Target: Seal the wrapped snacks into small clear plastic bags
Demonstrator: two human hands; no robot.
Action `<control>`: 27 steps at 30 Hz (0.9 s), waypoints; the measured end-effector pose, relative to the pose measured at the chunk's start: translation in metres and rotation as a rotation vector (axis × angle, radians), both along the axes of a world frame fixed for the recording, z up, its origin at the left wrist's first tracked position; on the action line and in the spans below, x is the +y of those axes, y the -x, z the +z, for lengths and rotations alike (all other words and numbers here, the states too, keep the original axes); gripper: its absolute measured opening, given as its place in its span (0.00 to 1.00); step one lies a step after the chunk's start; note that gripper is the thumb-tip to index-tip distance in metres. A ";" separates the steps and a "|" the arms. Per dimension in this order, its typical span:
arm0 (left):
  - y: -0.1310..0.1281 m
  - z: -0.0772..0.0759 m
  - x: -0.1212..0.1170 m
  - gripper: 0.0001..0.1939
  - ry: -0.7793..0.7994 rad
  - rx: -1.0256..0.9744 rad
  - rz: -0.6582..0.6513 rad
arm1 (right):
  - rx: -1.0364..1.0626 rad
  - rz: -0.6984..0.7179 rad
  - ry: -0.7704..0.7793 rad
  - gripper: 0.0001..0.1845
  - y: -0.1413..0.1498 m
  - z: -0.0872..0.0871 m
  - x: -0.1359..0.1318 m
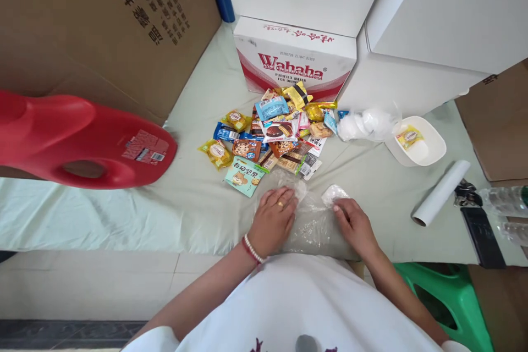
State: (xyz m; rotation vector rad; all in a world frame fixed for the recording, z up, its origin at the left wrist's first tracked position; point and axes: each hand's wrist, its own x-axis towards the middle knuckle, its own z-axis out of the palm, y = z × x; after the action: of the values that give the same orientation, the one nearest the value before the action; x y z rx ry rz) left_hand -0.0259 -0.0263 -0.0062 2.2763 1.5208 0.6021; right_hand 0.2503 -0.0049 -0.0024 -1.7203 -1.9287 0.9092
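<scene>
A clear plastic bag (311,231) lies flattened on the table in front of me. My left hand (274,217) rests palm down on its left part, fingers laid out flat. At the bag's right side my right hand (357,225) has its fingers bent together at the edge of a small crumpled white plastic packet (334,194). Just beyond both hands is a pile of wrapped snacks (280,131). Nearest my left fingers in that pile is a mint-green packet (245,176) with a cartoon animal on it.
A Wahaha water carton (295,60) stands behind the snacks. To the right are bagged white balls (365,124), a white bowl (433,146) holding one yellow packet, a white roll (441,192), a black phone (482,236) and clear bottles (505,201). A large red plastic container (103,126) is at left.
</scene>
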 end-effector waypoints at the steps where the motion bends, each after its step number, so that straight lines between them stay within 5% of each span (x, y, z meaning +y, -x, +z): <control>1: -0.002 -0.006 0.006 0.19 0.036 0.063 -0.003 | -0.039 -0.031 -0.030 0.21 -0.009 -0.003 0.005; 6: -0.004 -0.029 0.000 0.27 0.058 0.199 -0.021 | -0.186 -0.268 -0.137 0.29 -0.036 0.008 0.039; 10: -0.019 -0.028 -0.011 0.30 0.076 0.204 0.025 | 0.063 -0.237 -0.068 0.26 0.027 0.028 0.076; 14: -0.030 -0.025 -0.010 0.32 0.077 0.180 0.049 | 0.107 -0.080 0.075 0.24 0.110 0.019 0.116; 17: -0.017 -0.021 -0.010 0.32 0.045 0.153 0.103 | 0.097 -0.052 0.055 0.19 0.113 0.010 0.131; 23: 0.011 -0.022 -0.014 0.27 0.102 0.181 0.228 | 0.458 -0.225 0.090 0.22 0.034 0.049 0.096; 27: 0.001 -0.028 -0.021 0.30 0.119 0.210 0.255 | 0.617 -0.104 0.369 0.23 0.047 0.057 0.042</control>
State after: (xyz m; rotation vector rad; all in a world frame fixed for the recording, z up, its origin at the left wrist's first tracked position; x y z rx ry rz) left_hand -0.0274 -0.0469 -0.0339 2.1279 1.9117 0.3326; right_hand 0.2032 0.0373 0.0549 -1.4548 -1.3122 1.6036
